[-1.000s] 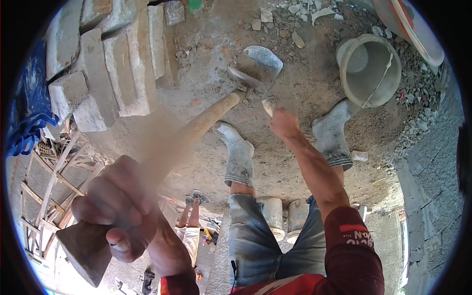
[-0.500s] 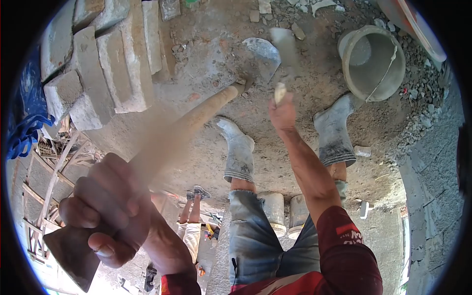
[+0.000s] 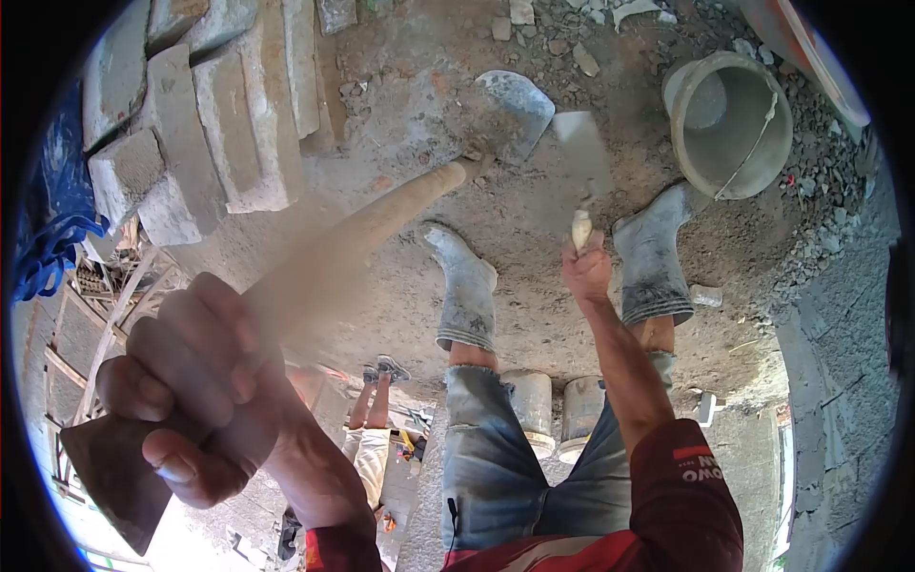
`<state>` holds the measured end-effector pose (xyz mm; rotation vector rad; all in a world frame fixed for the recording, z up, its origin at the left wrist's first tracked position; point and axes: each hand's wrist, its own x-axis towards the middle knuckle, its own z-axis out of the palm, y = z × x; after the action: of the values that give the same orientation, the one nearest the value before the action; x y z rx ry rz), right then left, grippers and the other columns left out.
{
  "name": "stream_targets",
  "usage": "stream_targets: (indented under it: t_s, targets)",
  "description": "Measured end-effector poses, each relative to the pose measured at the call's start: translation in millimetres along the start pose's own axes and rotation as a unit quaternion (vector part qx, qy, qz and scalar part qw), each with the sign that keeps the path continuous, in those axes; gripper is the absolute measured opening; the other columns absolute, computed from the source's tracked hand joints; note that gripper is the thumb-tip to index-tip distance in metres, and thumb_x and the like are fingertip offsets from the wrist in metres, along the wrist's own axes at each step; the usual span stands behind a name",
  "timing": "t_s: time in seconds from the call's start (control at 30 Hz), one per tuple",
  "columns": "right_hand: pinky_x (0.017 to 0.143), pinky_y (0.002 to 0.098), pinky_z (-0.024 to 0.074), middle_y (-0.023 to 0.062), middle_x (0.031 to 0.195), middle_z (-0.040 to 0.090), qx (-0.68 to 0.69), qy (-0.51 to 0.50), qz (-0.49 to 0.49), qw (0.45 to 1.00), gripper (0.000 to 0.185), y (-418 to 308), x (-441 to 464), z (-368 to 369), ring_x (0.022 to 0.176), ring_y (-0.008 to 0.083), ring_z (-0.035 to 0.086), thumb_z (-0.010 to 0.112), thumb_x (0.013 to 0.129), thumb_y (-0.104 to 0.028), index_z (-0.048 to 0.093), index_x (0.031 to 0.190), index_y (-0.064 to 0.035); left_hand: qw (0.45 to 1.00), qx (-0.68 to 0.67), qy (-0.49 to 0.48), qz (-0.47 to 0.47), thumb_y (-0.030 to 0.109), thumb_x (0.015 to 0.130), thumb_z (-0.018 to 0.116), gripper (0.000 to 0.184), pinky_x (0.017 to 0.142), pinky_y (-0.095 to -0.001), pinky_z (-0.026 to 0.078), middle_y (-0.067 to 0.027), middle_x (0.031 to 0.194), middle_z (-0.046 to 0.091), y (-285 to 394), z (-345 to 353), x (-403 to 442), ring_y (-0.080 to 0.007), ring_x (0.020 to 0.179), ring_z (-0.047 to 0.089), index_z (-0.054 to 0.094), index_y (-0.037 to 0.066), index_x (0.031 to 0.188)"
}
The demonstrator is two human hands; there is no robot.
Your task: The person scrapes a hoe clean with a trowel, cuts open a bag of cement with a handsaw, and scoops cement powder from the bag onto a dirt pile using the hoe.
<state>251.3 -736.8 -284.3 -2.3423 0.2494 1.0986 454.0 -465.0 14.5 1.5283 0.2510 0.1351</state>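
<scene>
My left hand is wrapped round the upper end of a long wooden handle, which runs down to a metal blade lying on the dirt. Part of the handle near my fingers is blurred. My right hand grips the pale handle of a trowel, its flat blade pointing away from me, just right of the metal blade and above the ground. The trowel blade is slightly smeared by motion.
Concrete blocks are stacked at the upper left. A grey bucket stands at the upper right, near rubble. My boots are planted on the dirt. Two more buckets stand behind me, and another person's legs show farther back.
My right hand has moved right and back toward me, and the trowel has swung away from the metal blade to point forward. My left hand has shifted slightly left and up, still holding the handle.
</scene>
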Motion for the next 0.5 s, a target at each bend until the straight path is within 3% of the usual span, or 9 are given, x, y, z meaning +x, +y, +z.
stream_targets:
  t_s: [0.1,0.13,0.23,0.27,0.37,0.4,0.5]
  targets:
    - [0.057,0.0436,0.0513,0.0186,0.068,0.060,-0.012,0.017,0.095,0.995,0.031,-15,16,2,0.063,0.0359,0.062,0.057,0.079,-0.028,0.044,0.092,-0.0030,1.000,-0.010,0.004,-0.013,0.028,0.077,0.062,0.021,0.059,-0.0268,0.030,0.0056,0.054,0.032,-1,0,-1,-0.0093,0.052,0.035,0.048,0.014,0.071]
    - [0.056,0.0445,0.0506,0.0192,0.069,0.061,-0.107,-0.085,0.010,0.990,0.033,-3,24,7,0.063,0.0367,0.061,0.057,0.078,-0.027,0.041,0.095,-0.0037,1.000,-0.005,-0.007,-0.004,0.029,0.076,0.062,0.021,0.060,-0.0269,0.030,0.0056,0.054,0.032,-2,-1,-2,-0.0092,0.052,0.035,0.048,0.014,0.071]
    - [0.058,0.0448,0.0507,0.0195,0.073,0.061,-0.038,-0.027,-0.021,0.999,0.035,-11,26,-22,0.065,0.0367,0.062,0.057,0.079,-0.028,0.040,0.097,-0.0042,1.000,0.002,-0.010,0.010,0.029,0.076,0.061,0.022,0.060,-0.0270,0.029,0.0054,0.054,0.031,-3,0,5,-0.0091,0.052,0.034,0.047,0.014,0.070]
    - [0.059,0.0447,0.0506,0.0197,0.075,0.062,0.023,0.024,0.031,0.999,0.034,-17,23,-26,0.067,0.0359,0.062,0.057,0.079,-0.029,0.040,0.097,-0.0045,1.000,0.002,0.000,-0.003,0.029,0.077,0.061,0.022,0.060,-0.0271,0.029,0.0053,0.055,0.031,-2,1,3,-0.0091,0.052,0.034,0.047,0.014,0.070]
    - [0.059,0.0434,0.0510,0.0201,0.074,0.062,-0.024,0.035,0.096,0.995,0.035,-21,27,-14,0.067,0.0354,0.063,0.057,0.079,-0.029,0.042,0.099,-0.0039,1.000,0.011,0.003,-0.008,0.029,0.077,0.060,0.023,0.060,-0.0276,0.029,0.0048,0.055,0.032,-1,6,4,-0.0094,0.053,0.034,0.045,0.015,0.068]
    - [0.059,0.0442,0.0509,0.0205,0.073,0.062,-0.133,-0.103,0.014,0.986,0.035,-15,33,-21,0.067,0.0364,0.062,0.056,0.080,-0.028,0.042,0.100,-0.0037,1.000,0.007,0.001,-0.005,0.029,0.077,0.060,0.023,0.060,-0.0276,0.029,0.0048,0.055,0.032,-1,7,4,-0.0094,0.053,0.034,0.045,0.015,0.068]
    - [0.063,0.0457,0.0500,0.0223,0.074,0.061,-0.094,-0.098,-0.001,0.991,0.039,-21,44,-37,0.071,0.0396,0.061,0.058,0.076,-0.027,0.041,0.101,-0.0028,0.999,0.013,-0.039,0.010,0.029,0.078,0.059,0.024,0.059,-0.0282,0.029,0.0043,0.056,0.032,-3,2,7,-0.0097,0.054,0.035,0.042,0.016,0.066]
